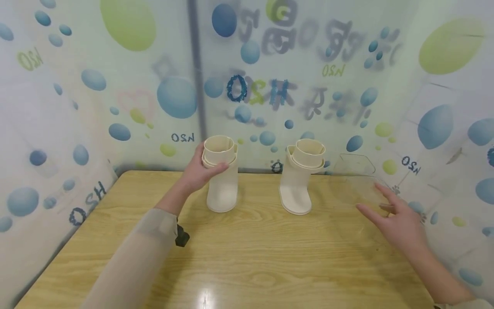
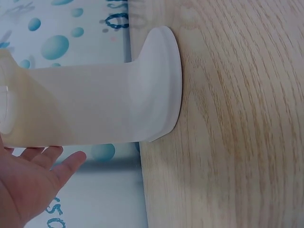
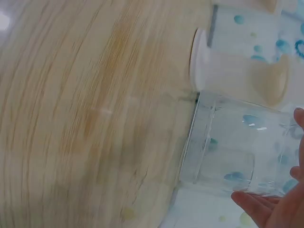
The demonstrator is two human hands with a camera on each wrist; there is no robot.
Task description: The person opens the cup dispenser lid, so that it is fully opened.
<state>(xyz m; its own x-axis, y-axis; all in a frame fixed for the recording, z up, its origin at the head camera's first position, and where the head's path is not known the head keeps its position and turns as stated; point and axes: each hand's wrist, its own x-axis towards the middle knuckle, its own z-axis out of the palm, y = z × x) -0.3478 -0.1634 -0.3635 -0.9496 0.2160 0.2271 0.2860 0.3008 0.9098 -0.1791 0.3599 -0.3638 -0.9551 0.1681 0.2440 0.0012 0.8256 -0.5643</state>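
Two cream-coloured plastic stands, each with a round cup-like top and a rounded foot, stand upright on the wooden table. My left hand (image 1: 197,171) grips the left stand (image 1: 223,189) near its top, thumb across the front below the rim and fingers behind. In the left wrist view, the foot of this stand (image 2: 159,85) rests on the tabletop. The right stand (image 1: 295,189) is untouched. A clear, see-through container (image 3: 228,142) stands beside it at the right. My right hand (image 1: 401,223) is at this container, thumb and fingers spread, fingertips right at its side.
The wooden table (image 1: 247,257) runs back to a pale curtain (image 1: 247,56) printed with blue and green spots and lettering. The same curtain closes off the left and right sides. A small black object (image 1: 182,236) shows at my left wrist.
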